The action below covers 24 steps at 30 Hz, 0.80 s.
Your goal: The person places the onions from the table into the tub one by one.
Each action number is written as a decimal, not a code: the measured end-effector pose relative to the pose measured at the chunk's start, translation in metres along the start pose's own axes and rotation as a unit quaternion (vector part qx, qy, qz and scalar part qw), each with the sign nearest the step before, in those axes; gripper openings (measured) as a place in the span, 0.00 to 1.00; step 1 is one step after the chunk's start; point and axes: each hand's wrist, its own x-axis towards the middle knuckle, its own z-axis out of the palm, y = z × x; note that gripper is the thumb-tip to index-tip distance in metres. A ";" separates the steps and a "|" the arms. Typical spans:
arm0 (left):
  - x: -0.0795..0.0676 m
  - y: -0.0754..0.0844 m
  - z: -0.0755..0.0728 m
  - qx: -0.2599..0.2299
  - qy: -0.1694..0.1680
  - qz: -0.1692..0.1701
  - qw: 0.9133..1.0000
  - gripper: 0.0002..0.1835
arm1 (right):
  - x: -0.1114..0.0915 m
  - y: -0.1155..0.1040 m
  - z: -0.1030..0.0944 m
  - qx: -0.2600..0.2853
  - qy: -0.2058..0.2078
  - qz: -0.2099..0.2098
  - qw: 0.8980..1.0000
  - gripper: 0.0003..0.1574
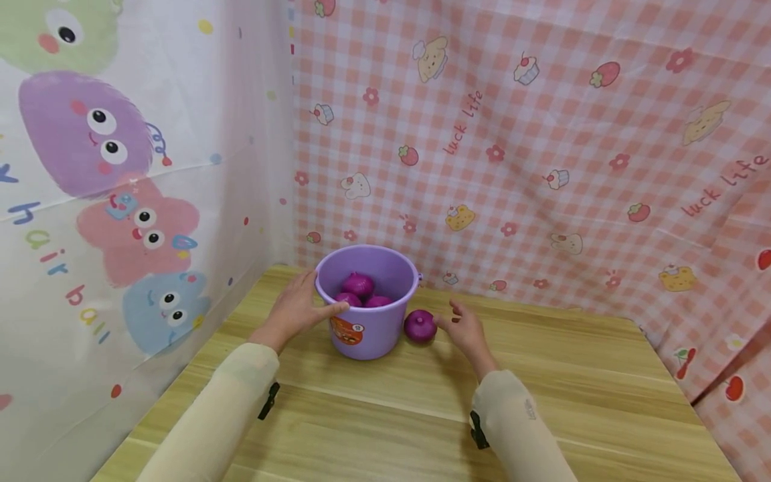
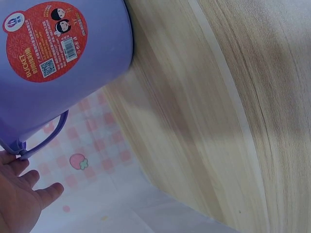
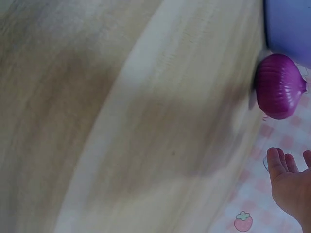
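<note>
A purple bucket (image 1: 369,335) with a red round label (image 2: 46,41) stands upright on the wooden table. Inside it lie several purple onions (image 1: 358,286), partly hidden by the front rim. My left hand (image 1: 296,309) rests against the bucket's left side, its thumb along the front of the rim. In the left wrist view, the fingers (image 2: 48,194) are spread and fairly straight beside the bucket's handle (image 2: 51,137). Another purple onion (image 1: 420,326) sits on the table just right of the bucket. My right hand (image 1: 468,333) is held beside that onion, fingers loosely extended and holding nothing.
The wooden table (image 1: 385,428) extends toward me and to the right. A pink checked cloth (image 1: 512,134) hangs behind its back edge. A white cloth with cartoon figures (image 1: 241,167) hangs along the left side.
</note>
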 end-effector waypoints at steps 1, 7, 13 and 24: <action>0.000 -0.001 0.000 0.002 0.001 0.001 1.000 0.58 | 0.000 0.001 0.002 0.001 0.000 -0.002 1.000 0.43; 0.000 -0.002 0.001 -0.002 0.005 0.004 1.000 0.57 | 0.001 0.008 0.013 0.003 -0.005 0.003 1.000 0.42; -0.001 -0.001 0.001 -0.008 0.009 0.009 1.000 0.57 | 0.004 0.013 0.025 -0.009 -0.005 -0.010 1.000 0.42; -0.003 0.000 -0.001 -0.004 0.005 0.003 1.000 0.57 | 0.002 0.013 0.036 0.002 -0.007 -0.009 1.000 0.45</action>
